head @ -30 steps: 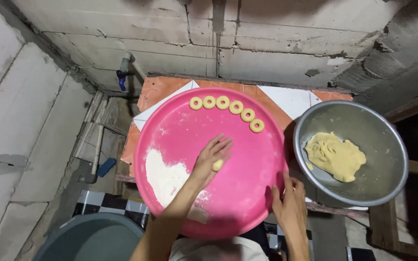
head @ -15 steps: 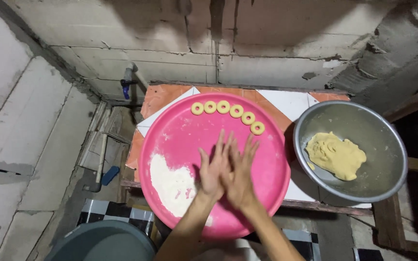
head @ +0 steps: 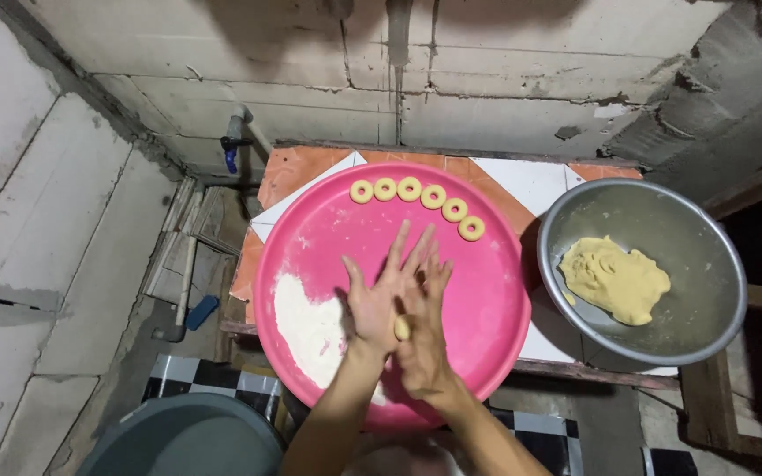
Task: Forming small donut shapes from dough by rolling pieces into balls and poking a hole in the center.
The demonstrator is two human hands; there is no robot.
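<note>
My left hand (head: 376,293) and my right hand (head: 422,333) press palm to palm above the pink round tray (head: 487,300), fingers stretched out. A small yellow dough piece (head: 402,328) shows between the two palms. Along the tray's far rim lie several yellow dough rings (head: 416,199) in a curved row. A patch of white flour (head: 306,324) covers the tray's near left part, just left of my left wrist.
A metal bowl (head: 698,326) with a lump of yellow dough (head: 615,278) stands right of the tray on a tiled tabletop (head: 535,181). A grey round bin (head: 178,439) is at the lower left. Rough block walls close in behind and on the left.
A second ago my left hand touched a dough piece on the tray and my right hand rested at its near rim. Both hands have come together over the tray with the dough between them.
</note>
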